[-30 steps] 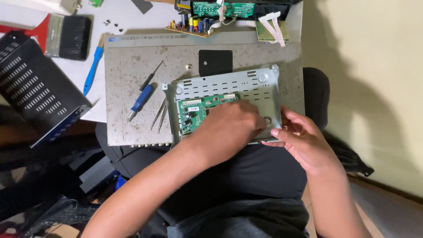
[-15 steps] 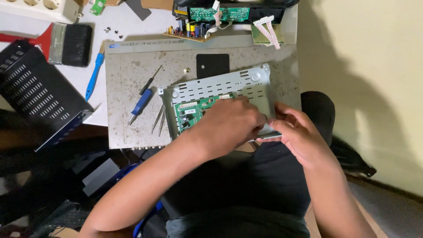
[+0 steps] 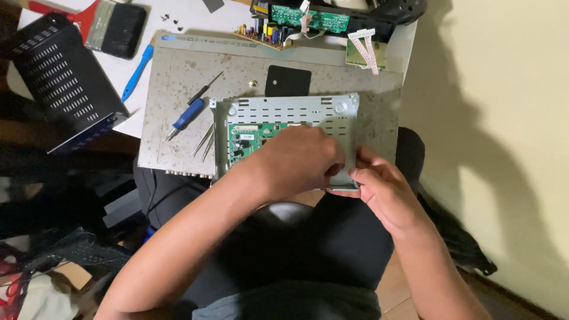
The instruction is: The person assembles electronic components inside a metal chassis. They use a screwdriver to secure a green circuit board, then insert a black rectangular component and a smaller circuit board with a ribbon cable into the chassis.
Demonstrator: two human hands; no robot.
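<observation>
Little moved: left hand (image 3: 296,160) still covers green circuit board (image 3: 252,139), grip unclear; right hand (image 3: 385,195) pinches metal chassis (image 3: 290,112) corner.

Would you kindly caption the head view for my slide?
Both hands, left hand and right hand, work on a metal chassis with a green circuit board, screwdriver alongside.

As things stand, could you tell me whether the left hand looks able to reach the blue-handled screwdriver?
Probably yes. The left hand rests on the metal chassis, and the blue-handled screwdriver lies just left of it on the grey plate, with nothing between them.
</observation>
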